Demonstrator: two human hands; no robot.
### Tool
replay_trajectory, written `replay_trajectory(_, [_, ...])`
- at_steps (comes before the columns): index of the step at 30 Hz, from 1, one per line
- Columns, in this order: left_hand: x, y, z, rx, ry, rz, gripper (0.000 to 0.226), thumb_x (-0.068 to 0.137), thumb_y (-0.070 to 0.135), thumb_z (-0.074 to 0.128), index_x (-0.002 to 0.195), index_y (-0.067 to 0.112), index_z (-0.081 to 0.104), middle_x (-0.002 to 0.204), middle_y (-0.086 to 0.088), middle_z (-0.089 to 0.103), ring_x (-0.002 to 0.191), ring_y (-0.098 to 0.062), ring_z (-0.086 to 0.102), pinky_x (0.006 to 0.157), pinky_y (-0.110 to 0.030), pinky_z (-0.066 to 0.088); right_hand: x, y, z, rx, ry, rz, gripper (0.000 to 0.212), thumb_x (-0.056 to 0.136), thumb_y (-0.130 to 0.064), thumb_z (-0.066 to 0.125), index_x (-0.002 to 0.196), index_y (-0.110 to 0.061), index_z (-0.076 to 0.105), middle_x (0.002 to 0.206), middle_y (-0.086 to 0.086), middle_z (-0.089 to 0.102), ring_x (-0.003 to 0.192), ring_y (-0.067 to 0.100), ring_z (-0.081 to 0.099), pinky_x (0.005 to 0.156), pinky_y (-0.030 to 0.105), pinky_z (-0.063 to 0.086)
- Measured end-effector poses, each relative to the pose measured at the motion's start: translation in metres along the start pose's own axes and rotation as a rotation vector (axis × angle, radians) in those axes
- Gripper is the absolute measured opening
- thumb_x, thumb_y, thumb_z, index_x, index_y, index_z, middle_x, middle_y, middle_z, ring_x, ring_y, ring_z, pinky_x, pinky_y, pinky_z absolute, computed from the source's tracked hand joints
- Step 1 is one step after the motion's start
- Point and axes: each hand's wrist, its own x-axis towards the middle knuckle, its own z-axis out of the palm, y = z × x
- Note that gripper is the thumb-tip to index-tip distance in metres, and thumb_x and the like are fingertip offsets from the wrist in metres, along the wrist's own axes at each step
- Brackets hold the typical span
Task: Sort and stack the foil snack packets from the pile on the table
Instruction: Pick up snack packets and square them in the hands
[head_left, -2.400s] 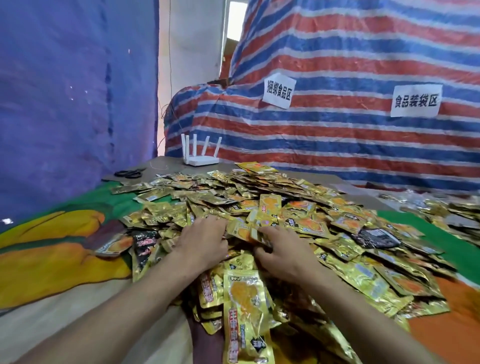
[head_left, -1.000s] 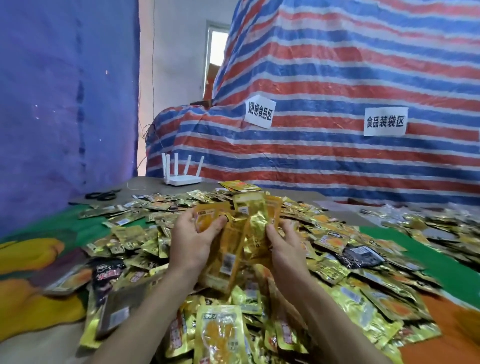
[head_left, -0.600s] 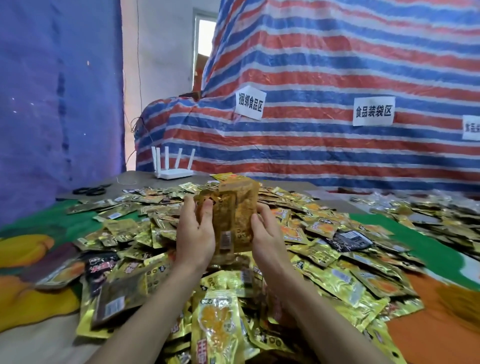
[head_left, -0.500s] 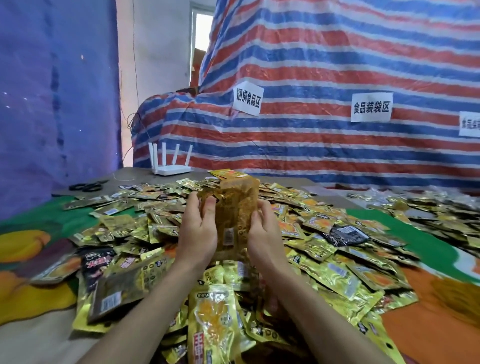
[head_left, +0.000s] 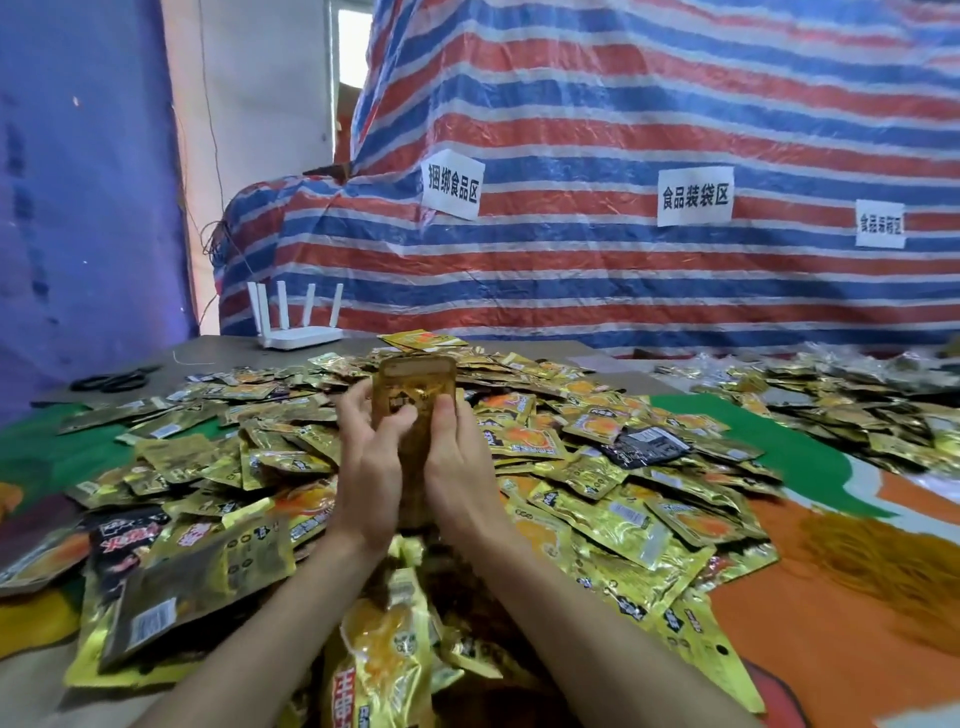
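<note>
held stack (head_left: 415, 384): a bundle of gold foil packets is held upright between both hands, raised above the middle of the pile, its flat face turned toward the camera.
left hand (head_left: 370, 462): the fingers are curled round the left edge of the held stack, and the thumb is laid across its near face.
right hand (head_left: 458, 465): the right edge of the held stack is gripped, with the thumb pressed on the near face beside the left thumb.
pile (head_left: 597, 483): loose gold packets are spread in overlapping layers across the table, left, right and beyond the hands.
black packet (head_left: 647, 447): it is seen lying on the pile, right of the hands.
large yellow packet (head_left: 384, 665): it is seen at the near edge, between the forearms.
second heap (head_left: 841, 400): more packets are heaped at the far right, apart from the pile.
table (head_left: 218, 356): a bare grey part is seen at the far left.
router (head_left: 298, 327): it is stood on the table's far edge, antennas up.
scissors (head_left: 111, 382): they are laid flat at the far left, near the pile's edge.
striped tarp (head_left: 623, 119): it is hung behind the table, with three paper signs stuck on it.
</note>
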Motion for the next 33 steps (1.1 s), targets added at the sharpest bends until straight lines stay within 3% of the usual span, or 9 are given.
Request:
replay_trajectory(2, [0.001, -0.005, -0.003, 0.034, -0.12, -0.142, 0.034, 0.082, 0.013, 0.065, 0.115, 0.015, 0.06, 0.096, -0.005, 0.073, 0.09, -0.023, 0.071, 0.069, -0.029, 0.057, 0.005, 0.0, -0.008, 0.006, 0.03, 0.05, 0.039, 0.103, -0.043, 0.03, 0.091, -0.019, 0.058, 0.102, 0.013, 0.064, 0.093, 0.026, 0.06, 0.085, 0.046, 0.051])
replay_trajectory(6, [0.0, -0.005, -0.007, 0.177, -0.203, -0.166, 0.039, 0.066, 0.004, 0.08, 0.103, 0.012, 0.067, 0.081, 0.0, 0.076, 0.077, -0.015, 0.073, 0.061, -0.021, 0.055, 0.005, -0.008, -0.016, 0.089, -0.007, 0.089, 0.044, 0.089, -0.036, 0.031, 0.098, -0.002, 0.057, 0.099, 0.023, 0.061, 0.09, 0.032, 0.057, 0.091, 0.057, 0.049])
replay_trajectory(10, [-0.002, -0.002, -0.01, 0.321, -0.226, -0.146, 0.014, 0.066, 0.021, 0.071, 0.079, 0.019, 0.074, 0.074, 0.0, 0.074, 0.069, -0.011, 0.069, 0.064, -0.027, 0.055, 0.006, -0.025, -0.028, -0.184, -0.136, 0.025, 0.037, 0.089, -0.036, 0.034, 0.097, -0.013, 0.062, 0.101, 0.011, 0.063, 0.097, 0.025, 0.058, 0.093, 0.054, 0.049])
replay_trajectory(13, [-0.007, 0.002, -0.011, 0.354, -0.294, -0.124, 0.02, 0.071, 0.023, 0.066, 0.084, 0.033, 0.077, 0.082, -0.004, 0.076, 0.073, -0.019, 0.073, 0.065, -0.032, 0.059, 0.003, -0.031, -0.075, -0.465, -0.133, -0.091, 0.028, 0.096, -0.033, 0.051, 0.111, -0.015, 0.066, 0.107, 0.001, 0.065, 0.1, 0.014, 0.061, 0.087, 0.037, 0.053])
replay_trajectory(15, [-0.01, 0.004, -0.01, 0.355, -0.343, -0.099, 0.017, 0.074, 0.023, 0.066, 0.088, 0.023, 0.075, 0.086, -0.007, 0.074, 0.077, -0.024, 0.072, 0.065, -0.042, 0.06, 0.0, -0.034, -0.128, -0.702, -0.122, -0.104, 0.018, 0.095, -0.024, 0.058, 0.107, -0.015, 0.068, 0.097, -0.003, 0.066, 0.087, 0.009, 0.062, 0.072, 0.027, 0.053])
replay_trajectory(21, [-0.011, 0.006, -0.006, 0.404, -0.323, 0.004, 0.027, 0.073, 0.025, 0.067, 0.087, 0.003, 0.068, 0.084, -0.022, 0.069, 0.076, -0.033, 0.067, 0.075, -0.048, 0.054, -0.038, -0.029, -0.281, -1.487, -0.134, 0.455, 0.012, 0.082, -0.007, 0.057, 0.087, -0.008, 0.067, 0.083, 0.011, 0.068, 0.077, 0.03, 0.065, 0.067, 0.034, 0.057])
replay_trajectory(23, [-0.01, 0.007, -0.004, 0.38, -0.317, -0.002, 0.021, 0.072, 0.022, 0.069, 0.087, 0.007, 0.071, 0.084, -0.015, 0.072, 0.077, -0.028, 0.069, 0.074, -0.041, 0.054, -0.051, -0.021, -0.299, -1.493, -0.171, 0.512, 0.016, 0.079, -0.004, 0.056, 0.085, -0.006, 0.071, 0.082, 0.012, 0.071, 0.077, 0.029, 0.068, 0.066, 0.035, 0.058])
replay_trajectory(27, [-0.009, 0.002, -0.006, 0.403, -0.342, -0.008, 0.013, 0.084, -0.002, 0.072, 0.09, 0.01, 0.072, 0.087, -0.01, 0.075, 0.081, -0.023, 0.071, 0.072, -0.032, 0.053, -0.058, -0.011, -0.303, -1.458, -0.124, 0.39, 0.017, 0.079, 0.001, 0.057, 0.079, -0.003, 0.074, 0.076, 0.012, 0.072, 0.075, 0.026, 0.07, 0.063, 0.033, 0.057])
replay_trajectory(33, [-0.009, 0.004, -0.01, 0.313, -0.325, -0.076, 0.03, 0.071, 0.021, 0.069, 0.098, 0.007, 0.07, 0.094, -0.007, 0.076, 0.089, -0.021, 0.073, 0.075, -0.035, 0.055, -0.056, -0.007, -0.301, -1.634, -0.183, 0.367, 0.023, 0.087, -0.01, 0.053, 0.065, -0.009, 0.046, 0.069, 0.007, 0.05, 0.068, 0.027, 0.052, 0.048, 0.03, 0.035])
